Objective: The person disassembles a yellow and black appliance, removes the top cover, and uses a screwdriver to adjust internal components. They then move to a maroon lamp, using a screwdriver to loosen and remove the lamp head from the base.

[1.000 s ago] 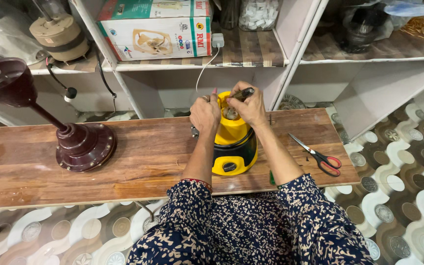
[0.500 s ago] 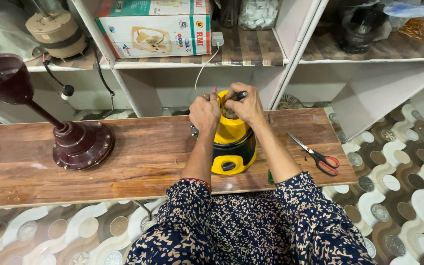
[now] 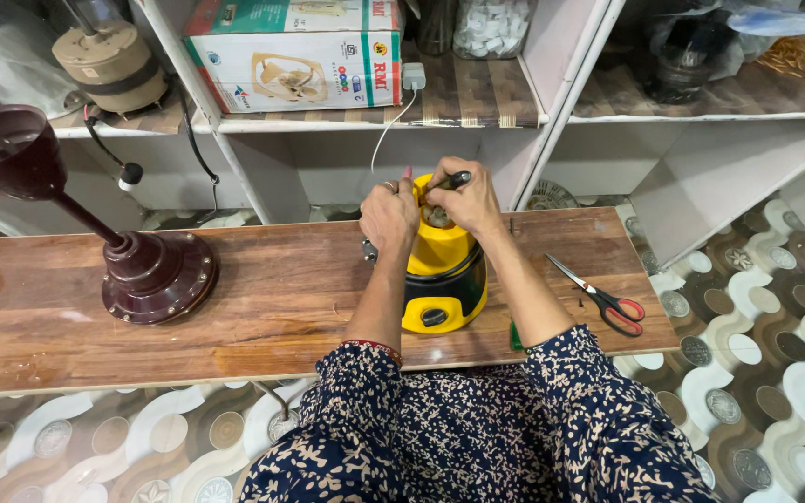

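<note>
Two hands are on the yellow mixer base (image 3: 443, 279), which stands on the wooden board (image 3: 263, 298) near its middle, straight ahead of me. By my reading I am in the middle of working on the coupler at the top of the base: my right hand (image 3: 463, 197) curls over the crown, fingers closed around a dark-handled tool (image 3: 451, 180) pointed down into it, though I cannot see the tip. My left hand (image 3: 388, 216) wraps the upper left side of the housing, fingers closed on it to brace. What comes next, I judge, calls for a firm counter-hold from the left while the right turns without slipping off the fitting. Both forearms reach forward, elbows low, wrists bent inward over the top. The red-handled scissors (image 3: 607, 298) lie apart to the right; the maroon fan stand (image 3: 146, 275) sits well off to the left.
</note>
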